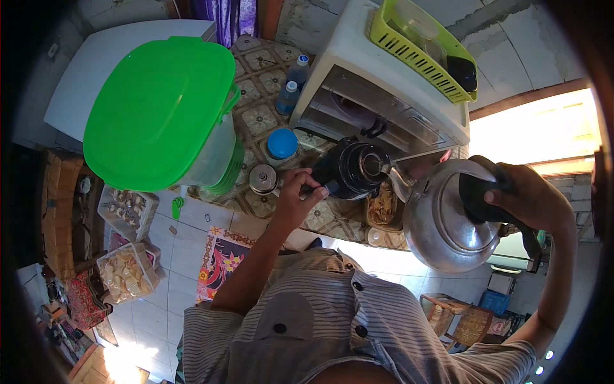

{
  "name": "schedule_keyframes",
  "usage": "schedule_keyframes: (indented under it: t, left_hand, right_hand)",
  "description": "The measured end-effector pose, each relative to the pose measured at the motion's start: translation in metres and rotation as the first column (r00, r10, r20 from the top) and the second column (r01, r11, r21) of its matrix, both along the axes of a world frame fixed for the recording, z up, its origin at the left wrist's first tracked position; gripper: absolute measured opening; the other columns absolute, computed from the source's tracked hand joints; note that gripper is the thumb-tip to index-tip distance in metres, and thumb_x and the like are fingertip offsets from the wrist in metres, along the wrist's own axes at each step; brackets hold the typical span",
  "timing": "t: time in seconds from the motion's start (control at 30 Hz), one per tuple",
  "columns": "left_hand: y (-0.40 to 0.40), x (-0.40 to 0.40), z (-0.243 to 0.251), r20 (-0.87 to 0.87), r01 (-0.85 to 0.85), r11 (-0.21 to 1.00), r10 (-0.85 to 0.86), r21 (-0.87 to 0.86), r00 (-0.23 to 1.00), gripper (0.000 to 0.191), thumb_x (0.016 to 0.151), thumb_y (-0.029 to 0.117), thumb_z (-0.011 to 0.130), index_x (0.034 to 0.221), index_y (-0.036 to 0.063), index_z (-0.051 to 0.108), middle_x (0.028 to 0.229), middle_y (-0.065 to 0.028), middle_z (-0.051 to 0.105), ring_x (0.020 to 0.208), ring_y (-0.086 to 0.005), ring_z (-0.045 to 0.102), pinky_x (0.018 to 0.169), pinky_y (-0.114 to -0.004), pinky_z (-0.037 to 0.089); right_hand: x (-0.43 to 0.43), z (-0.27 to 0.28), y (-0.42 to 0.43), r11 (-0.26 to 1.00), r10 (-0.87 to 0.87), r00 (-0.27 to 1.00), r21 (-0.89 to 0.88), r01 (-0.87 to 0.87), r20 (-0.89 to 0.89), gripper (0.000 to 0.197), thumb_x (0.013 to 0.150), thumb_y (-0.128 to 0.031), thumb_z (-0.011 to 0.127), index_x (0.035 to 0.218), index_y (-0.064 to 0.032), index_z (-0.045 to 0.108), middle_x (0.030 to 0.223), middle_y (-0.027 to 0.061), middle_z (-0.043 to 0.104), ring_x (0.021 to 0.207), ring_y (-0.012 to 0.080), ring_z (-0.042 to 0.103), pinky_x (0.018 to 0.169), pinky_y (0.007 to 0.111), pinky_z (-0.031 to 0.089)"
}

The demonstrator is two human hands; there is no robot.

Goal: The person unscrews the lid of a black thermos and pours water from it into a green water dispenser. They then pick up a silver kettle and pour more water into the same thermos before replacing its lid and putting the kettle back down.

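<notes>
My right hand (523,197) grips the dark handle of a dented metal kettle (448,230), which is held up and tilted to the left. Its spout (398,185) points at the round mouth of a black flask (357,168), with the tip at the rim. Whether liquid flows is too small to tell. On the flask's left side, my left hand (302,189) holds its handle between thumb and fingers. Close to that hand stand a small metal lidded container (263,179) and a jar with a blue lid (282,143).
Behind the flask is a white glass-fronted cabinet (379,108) bearing a green plastic basket (417,53). A large green-lidded container (163,115) stands left, with two plastic bottles (288,98) farther back. A food container (383,209) sits near the patterned table's (259,120) front edge.
</notes>
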State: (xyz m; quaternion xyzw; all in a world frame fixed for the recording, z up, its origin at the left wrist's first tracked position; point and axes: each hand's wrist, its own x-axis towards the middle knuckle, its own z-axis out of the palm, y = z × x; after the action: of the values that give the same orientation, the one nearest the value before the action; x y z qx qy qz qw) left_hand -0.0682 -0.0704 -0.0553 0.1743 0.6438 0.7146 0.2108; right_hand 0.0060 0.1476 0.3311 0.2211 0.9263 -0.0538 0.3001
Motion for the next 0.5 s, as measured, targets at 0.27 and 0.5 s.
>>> schedule_keyframes:
  t: [0.27,0.5]
  left_hand:
    - [-0.002,0.0,0.003,-0.124,-0.024,0.997,0.014,-0.078,0.992,0.019,0.077,0.013,0.072,0.088,0.0027,0.06,0.119,-0.0152,0.048,0.118,-0.0264,0.048,0.098,-0.037,0.04]
    - [-0.002,-0.001,-0.002,-0.165,-0.033,0.996,0.019,-0.083,0.986,0.018,0.077,0.012,0.073,0.087,0.0034,0.06,0.117,-0.0154,0.049,0.117,-0.0268,0.049,0.098,-0.039,0.039]
  right_hand:
    - [0.0,0.0,0.0,0.998,-0.057,0.998,-0.013,0.057,0.003,0.045,0.084,-0.028,0.069,0.117,-0.0003,0.057,0.095,0.0175,0.063,0.086,0.0222,0.06,0.082,0.035,0.048]
    - [-0.003,0.002,-0.008,0.997,-0.075,0.997,0.015,0.075,-0.018,0.045,0.084,-0.026,0.069,0.118,0.0013,0.057,0.095,0.016,0.065,0.084,0.0192,0.06,0.082,0.034,0.049]
